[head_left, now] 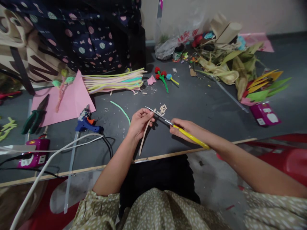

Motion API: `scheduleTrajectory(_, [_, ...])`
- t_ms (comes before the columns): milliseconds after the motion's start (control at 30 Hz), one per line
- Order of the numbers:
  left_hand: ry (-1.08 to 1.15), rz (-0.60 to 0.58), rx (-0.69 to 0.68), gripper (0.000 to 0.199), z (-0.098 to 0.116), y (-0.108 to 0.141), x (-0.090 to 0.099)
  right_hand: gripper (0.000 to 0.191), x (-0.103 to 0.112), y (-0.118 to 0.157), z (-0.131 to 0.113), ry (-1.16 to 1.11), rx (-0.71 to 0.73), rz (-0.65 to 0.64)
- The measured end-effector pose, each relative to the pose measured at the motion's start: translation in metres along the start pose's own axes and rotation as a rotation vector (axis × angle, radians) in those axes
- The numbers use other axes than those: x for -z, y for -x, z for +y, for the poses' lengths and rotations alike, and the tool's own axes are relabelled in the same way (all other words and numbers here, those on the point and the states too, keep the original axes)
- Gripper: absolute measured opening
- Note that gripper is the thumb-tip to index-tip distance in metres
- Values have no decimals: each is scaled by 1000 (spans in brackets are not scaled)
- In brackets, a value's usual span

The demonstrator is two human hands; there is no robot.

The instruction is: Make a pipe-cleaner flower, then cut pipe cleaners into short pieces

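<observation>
My left hand (141, 121) pinches a thin beige strip (144, 139) between thumb and fingers, its long end hanging down toward the table's front edge. In my right hand (183, 128) are scissors with a yellow handle (192, 136). Their metal blades reach left to the top end of the strip, beside my left fingertips. Just behind the blades lies a small pile of short beige pieces (163, 109). A green strip (122, 110) curves over the table to the left of my left hand.
A bundle of coloured strips (115, 81) lies at the back. At left are a blue glue gun (87, 123), dark green pliers (35, 118), pink paper (67, 107) and white cables. Dried husks (230, 72) and a purple box (265, 114) are at right.
</observation>
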State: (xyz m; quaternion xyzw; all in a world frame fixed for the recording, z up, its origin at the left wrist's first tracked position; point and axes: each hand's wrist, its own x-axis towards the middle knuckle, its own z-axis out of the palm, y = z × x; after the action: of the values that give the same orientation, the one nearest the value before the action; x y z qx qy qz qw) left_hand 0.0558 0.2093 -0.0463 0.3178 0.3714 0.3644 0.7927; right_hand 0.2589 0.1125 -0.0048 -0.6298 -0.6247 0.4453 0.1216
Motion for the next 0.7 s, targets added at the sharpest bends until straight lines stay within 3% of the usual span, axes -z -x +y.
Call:
scheduleTrajectory(200, [-85, -39, 22, 38, -3, 1, 0, 36, 0, -1, 4, -29, 12, 15])
scheduleTrajectory(467, [-36, -26, 13, 24, 0, 1, 0, 38, 0, -1, 3, -34, 18, 47])
scheduleTrajectory(700, [-76, -8, 10, 28, -3, 0, 0, 37, -1, 0, 3, -16, -14, 25])
